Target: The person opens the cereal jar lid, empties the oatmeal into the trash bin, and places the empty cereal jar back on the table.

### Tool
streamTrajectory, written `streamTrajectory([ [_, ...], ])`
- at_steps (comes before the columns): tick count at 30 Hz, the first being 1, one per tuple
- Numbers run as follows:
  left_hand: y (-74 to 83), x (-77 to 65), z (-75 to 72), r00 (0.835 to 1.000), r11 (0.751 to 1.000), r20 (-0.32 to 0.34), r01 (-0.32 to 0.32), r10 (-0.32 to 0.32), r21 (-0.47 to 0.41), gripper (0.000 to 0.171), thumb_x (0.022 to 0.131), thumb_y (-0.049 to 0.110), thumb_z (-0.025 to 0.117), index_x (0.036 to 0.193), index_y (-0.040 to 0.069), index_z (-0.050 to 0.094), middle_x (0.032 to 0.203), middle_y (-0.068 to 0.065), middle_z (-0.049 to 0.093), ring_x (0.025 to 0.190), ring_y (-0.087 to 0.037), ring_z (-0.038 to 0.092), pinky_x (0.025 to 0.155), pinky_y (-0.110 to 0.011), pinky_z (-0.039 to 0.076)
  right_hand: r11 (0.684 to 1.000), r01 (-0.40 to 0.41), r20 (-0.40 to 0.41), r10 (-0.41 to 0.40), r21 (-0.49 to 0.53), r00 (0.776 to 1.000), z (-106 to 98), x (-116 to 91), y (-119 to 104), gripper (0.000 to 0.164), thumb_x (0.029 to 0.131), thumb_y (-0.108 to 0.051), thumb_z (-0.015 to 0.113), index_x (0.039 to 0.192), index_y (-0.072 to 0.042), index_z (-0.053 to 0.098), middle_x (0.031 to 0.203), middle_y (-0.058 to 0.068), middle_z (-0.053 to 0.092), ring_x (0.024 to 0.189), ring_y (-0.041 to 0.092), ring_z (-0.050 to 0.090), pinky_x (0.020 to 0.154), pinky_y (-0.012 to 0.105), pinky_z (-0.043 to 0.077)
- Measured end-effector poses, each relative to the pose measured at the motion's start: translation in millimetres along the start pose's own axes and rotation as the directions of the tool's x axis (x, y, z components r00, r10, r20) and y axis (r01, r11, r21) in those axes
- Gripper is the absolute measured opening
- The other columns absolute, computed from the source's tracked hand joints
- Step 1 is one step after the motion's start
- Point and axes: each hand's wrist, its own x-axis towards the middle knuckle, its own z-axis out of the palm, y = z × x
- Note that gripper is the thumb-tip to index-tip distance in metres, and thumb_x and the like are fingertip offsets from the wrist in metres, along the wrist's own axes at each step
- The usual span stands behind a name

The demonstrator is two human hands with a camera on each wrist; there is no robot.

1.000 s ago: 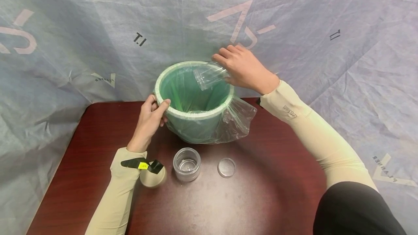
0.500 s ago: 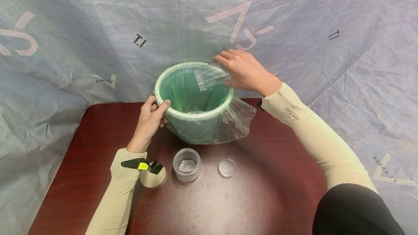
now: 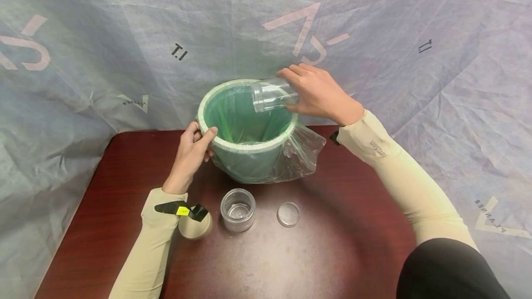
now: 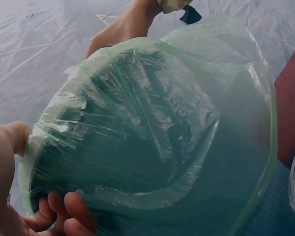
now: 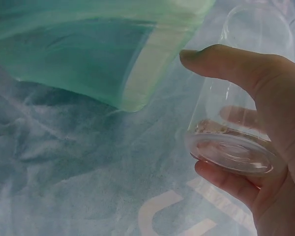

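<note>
In the head view my left hand grips the near-left rim of a green trash bin, thumb on top and fingers below. A clear plastic bag lines the bin and hangs over its outside. My right hand holds a clear jar on its side above the bin's right rim, its mouth pointing left over the opening. The right wrist view shows the base of the jar between thumb and fingers; its walls look see-through. In the left wrist view the bag covers much of the bin.
An uncovered clear jar stands on the dark red table in front of the bin. A clear round lid lies to its right. A beige round lid sits partly under my left wrist strap. Printed cloth hangs close behind the bin.
The jar in my right hand has turned from mouth slanting down to nearly level, and the hand has shifted slightly right. My left hand and the bin stay in place.
</note>
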Motion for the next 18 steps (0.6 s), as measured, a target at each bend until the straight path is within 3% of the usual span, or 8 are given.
streamTrajectory([
  [5,0.3,0.0,-1.1,1.000,1.000,-0.005,-0.004,0.004,0.003,0.030,0.105,0.036,0.067,0.108,0.011,0.052,0.074,0.003,0.059,0.062,-0.021,0.059,0.055,-0.025,0.047,0.995,-0.057,0.016,0.056,0.078,0.998,-1.5,-2.8,-2.1,0.074,0.081,-0.031,0.093,0.142,-0.007,0.059,0.117,0.012,0.067,0.104,0.032,0.064,0.101,0.054,0.054],
  [9,0.2,0.0,-2.4,1.000,1.000,-0.011,-0.001,0.001,0.003,0.030,0.105,0.036,0.067,0.109,0.011,0.052,0.074,0.004,0.060,0.061,-0.018,0.058,0.055,-0.025,0.047,0.979,-0.137,0.054,0.130,0.154,0.990,-3.1,-5.0,-4.3,0.079,0.082,-0.035,0.093,0.146,-0.008,0.058,0.127,0.011,0.066,0.106,0.030,0.062,0.093,0.054,0.054],
  [12,0.1,-0.1,-3.2,1.000,1.000,-0.015,0.002,-0.002,0.002,0.030,0.105,0.036,0.067,0.109,0.011,0.053,0.074,0.004,0.060,0.061,-0.016,0.058,0.056,-0.025,0.047,0.962,-0.182,0.054,0.174,0.202,0.983,-3.9,-8.0,-5.5,0.082,0.081,-0.037,0.094,0.148,-0.008,0.057,0.142,0.013,0.064,0.120,0.031,0.063,0.102,0.055,0.052],
  [15,0.2,-0.1,-3.5,1.000,1.000,-0.015,0.000,0.000,0.000,0.029,0.105,0.036,0.066,0.108,0.011,0.052,0.074,0.004,0.060,0.061,-0.018,0.058,0.056,-0.025,0.047,0.951,-0.198,0.017,0.199,0.239,0.980,-3.7,-12.5,-5.8,0.082,0.080,-0.038,0.095,0.146,-0.006,0.058,0.145,0.013,0.063,0.130,0.033,0.061,0.110,0.054,0.049],
  [18,0.6,-0.3,-2.9,1.000,1.000,-0.012,-0.003,0.003,0.000,0.030,0.105,0.037,0.066,0.107,0.011,0.052,0.074,0.003,0.058,0.061,-0.018,0.057,0.056,-0.025,0.047,0.940,-0.193,-0.043,0.213,0.282,0.976,-2.1,-18.5,-5.5,0.080,0.080,-0.038,0.096,0.143,-0.004,0.060,0.139,0.013,0.067,0.124,0.033,0.064,0.107,0.052,0.050],
])
